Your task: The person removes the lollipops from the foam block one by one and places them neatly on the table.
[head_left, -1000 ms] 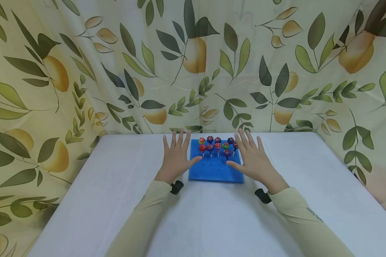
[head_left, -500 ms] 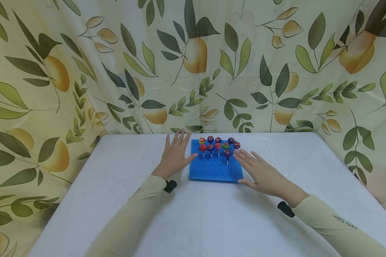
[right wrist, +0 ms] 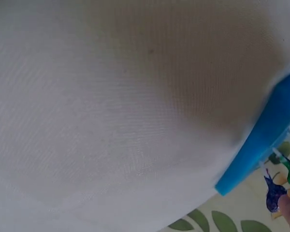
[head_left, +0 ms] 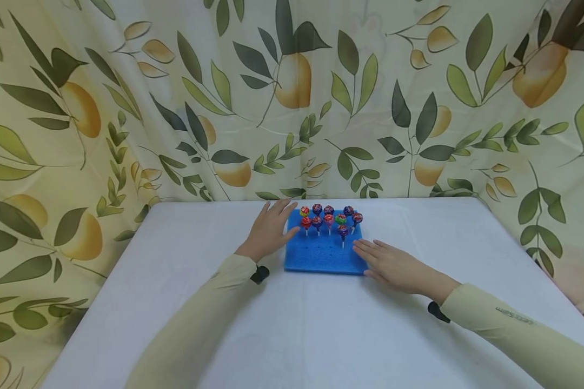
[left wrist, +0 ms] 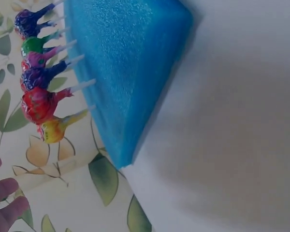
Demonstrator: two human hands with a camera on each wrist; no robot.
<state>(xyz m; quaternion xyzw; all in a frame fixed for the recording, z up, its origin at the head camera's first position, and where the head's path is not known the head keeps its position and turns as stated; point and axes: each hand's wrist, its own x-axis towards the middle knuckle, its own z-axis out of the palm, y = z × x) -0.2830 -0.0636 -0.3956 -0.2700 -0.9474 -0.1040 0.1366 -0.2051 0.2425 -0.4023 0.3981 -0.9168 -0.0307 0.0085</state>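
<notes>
Toward the far edge of the tabletop sits a blue block, lollipops standing in its far half. Left hand, fingers extended, is at its left edge; right hand, fingers straight, at its right.

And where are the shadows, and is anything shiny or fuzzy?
Head view: soft shadows beside both sleeves on the white table; left wrist view: speckled shine on the blue board, lollipops slightly fuzzy; right wrist view: a broad, dim shadow on the table beside the board.
</notes>
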